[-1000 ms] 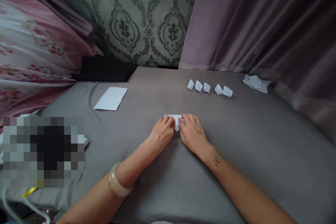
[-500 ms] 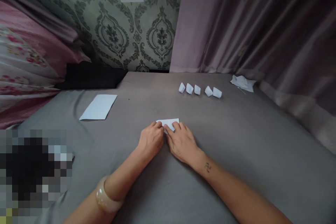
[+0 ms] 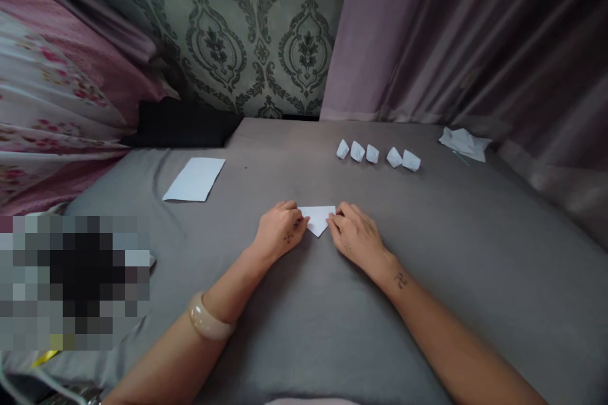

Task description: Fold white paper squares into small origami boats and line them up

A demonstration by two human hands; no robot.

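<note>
A small folded piece of white paper (image 3: 318, 218) lies on the grey sheet between my hands, its long straight edge away from me and a point toward me. My left hand (image 3: 284, 228) pinches its left end, thumb near the slanted edge. At the other end, my right hand (image 3: 356, 230) grips the right corner between thumb and fingers. Beyond it, to the right, several folded white paper shapes (image 3: 372, 154) stand in a loose row. The fingertips at both ends of the paper are partly hidden.
A stack or sheet of white paper (image 3: 195, 180) rests at left, with a black folded cloth (image 3: 185, 126) behind it. Crumpled white paper (image 3: 464, 143) lies at the far right near the curtain (image 3: 427, 44). A blurred-out patch (image 3: 76, 285) covers something at lower left.
The paper was tilted under my right fingers half a second ago and now lies straight, point toward me. My hands have moved apart to its two ends. The camera view has shifted.
</note>
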